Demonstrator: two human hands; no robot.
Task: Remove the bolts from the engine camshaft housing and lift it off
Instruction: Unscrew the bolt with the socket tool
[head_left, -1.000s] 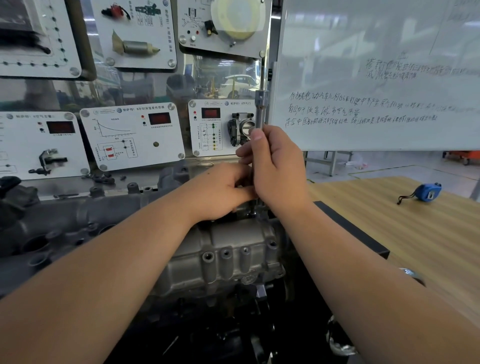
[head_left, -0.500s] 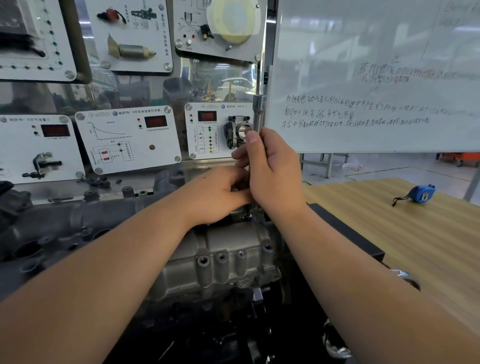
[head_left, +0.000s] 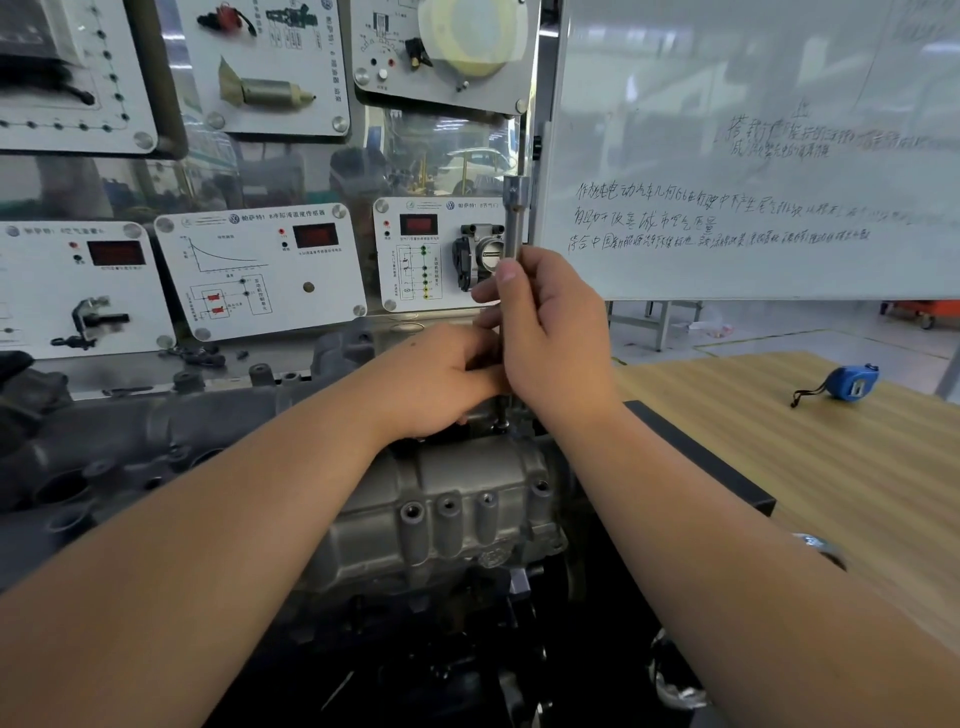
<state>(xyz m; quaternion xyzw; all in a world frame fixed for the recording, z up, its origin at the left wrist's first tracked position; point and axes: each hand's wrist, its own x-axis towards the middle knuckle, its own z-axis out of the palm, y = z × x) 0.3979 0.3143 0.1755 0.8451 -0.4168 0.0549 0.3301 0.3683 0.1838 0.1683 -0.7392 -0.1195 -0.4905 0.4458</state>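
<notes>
Barely any change over the last second: right hand (head_left: 553, 332) stays wrapped around the upright wrench shaft (head_left: 513, 228), thumb along it. Left hand (head_left: 441, 382) stays curled at the shaft just under that grip; what its fingertips pinch is hidden, probably the lower shaft. Tool tip sits on a bolt (head_left: 501, 427) directly below the grip, on top of the camshaft housing (head_left: 457, 488). Judgement: bolt being spun out, housing not yet free. Panels (head_left: 260, 270) left of the grip carry a VW logo; whiteboard (head_left: 753, 156) handwriting on the right is Chinese, not legible.
</notes>
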